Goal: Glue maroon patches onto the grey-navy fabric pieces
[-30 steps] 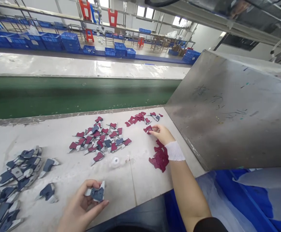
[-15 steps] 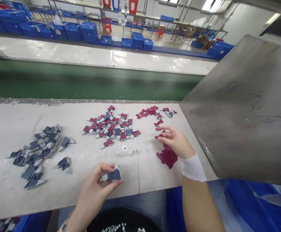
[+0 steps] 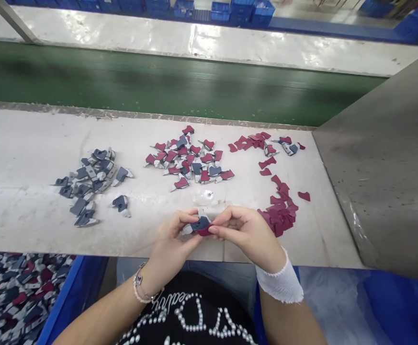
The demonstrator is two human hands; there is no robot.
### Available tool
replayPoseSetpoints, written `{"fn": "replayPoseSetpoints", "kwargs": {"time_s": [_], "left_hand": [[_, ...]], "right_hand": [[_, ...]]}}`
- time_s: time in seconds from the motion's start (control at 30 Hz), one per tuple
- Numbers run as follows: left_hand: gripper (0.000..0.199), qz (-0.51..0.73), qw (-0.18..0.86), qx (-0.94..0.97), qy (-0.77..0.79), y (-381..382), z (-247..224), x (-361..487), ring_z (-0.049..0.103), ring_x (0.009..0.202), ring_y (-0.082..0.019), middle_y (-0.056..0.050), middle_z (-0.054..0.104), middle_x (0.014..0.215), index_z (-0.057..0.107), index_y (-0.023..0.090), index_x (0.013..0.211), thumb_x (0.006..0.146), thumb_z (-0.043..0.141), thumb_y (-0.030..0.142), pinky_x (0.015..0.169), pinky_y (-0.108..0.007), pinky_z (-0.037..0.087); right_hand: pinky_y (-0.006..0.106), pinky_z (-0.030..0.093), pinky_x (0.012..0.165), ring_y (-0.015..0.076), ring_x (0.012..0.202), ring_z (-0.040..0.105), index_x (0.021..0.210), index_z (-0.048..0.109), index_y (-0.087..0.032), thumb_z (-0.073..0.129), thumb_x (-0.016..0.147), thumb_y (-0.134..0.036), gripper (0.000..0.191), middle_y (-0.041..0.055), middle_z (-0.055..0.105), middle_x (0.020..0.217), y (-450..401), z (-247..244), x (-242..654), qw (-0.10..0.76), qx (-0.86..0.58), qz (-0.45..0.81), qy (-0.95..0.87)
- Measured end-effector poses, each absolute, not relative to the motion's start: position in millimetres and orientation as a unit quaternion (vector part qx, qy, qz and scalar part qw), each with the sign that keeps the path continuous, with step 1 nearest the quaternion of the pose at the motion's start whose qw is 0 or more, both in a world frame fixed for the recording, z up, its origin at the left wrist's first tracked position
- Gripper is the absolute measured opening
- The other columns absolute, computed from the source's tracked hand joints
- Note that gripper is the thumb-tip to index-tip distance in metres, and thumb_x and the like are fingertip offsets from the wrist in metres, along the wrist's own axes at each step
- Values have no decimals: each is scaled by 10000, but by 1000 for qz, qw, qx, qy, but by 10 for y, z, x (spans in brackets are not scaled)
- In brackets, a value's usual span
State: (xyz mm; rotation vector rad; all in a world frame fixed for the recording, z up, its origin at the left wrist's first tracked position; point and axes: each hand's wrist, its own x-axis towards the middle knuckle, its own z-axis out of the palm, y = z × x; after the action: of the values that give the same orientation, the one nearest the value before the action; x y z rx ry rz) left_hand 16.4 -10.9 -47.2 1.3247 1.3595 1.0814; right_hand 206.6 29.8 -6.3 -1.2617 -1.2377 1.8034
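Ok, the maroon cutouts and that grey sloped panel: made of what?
The maroon cutouts look like thin, matte synthetic leather or coated fabric: dull, limp-looking pieces, though exact material can't be told. The grey panel looks like brushed stainless steel, with dull metallic sheen and scuffs.

- I am reading large capitals in pearl beads on the black shirt as "TD"; the shape of each letter is uncertain.
- I am observing a smaller script line beside them, partly legible, possibly ending "-eality".
- I am finding no other readable text, labels or numbers.
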Motion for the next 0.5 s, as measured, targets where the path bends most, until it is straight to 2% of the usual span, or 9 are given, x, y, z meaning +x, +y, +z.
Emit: {"fn": "replayPoseSetpoints", "kwargs": {"time_s": [0.23,0.4,0.5], "left_hand": [[330,425,409,595,547,-111,-488,76,693,1105,-251,-68,685,1248,640,285,1072,784,776,199,921,-420,609],[328,429,389,618,531,-117,-450,53,692,1111,-252,-77,680,1263,647,271,1095,799,769,199,871,-377,637],[375,437,362,638,521,-110,-453,51,680,1133,-249,-82,685,1253,640,254,1126,787,801,239,931,-382,618]], "right_hand": [[246,532,685,140,719,675,781,702,-190,809,778,-254,125,0,730,758,379,-24,2061,268,-479,678,-490],[254,523,695,138,718,661,803,691,-189,781,816,-309,151,-1,709,755,397,14,2056,258,-477,681,-492],[264,516,684,142,710,646,806,686,-190,773,822,-328,164,-1,693,758,415,7,2047,254,-486,675,-493]]}}
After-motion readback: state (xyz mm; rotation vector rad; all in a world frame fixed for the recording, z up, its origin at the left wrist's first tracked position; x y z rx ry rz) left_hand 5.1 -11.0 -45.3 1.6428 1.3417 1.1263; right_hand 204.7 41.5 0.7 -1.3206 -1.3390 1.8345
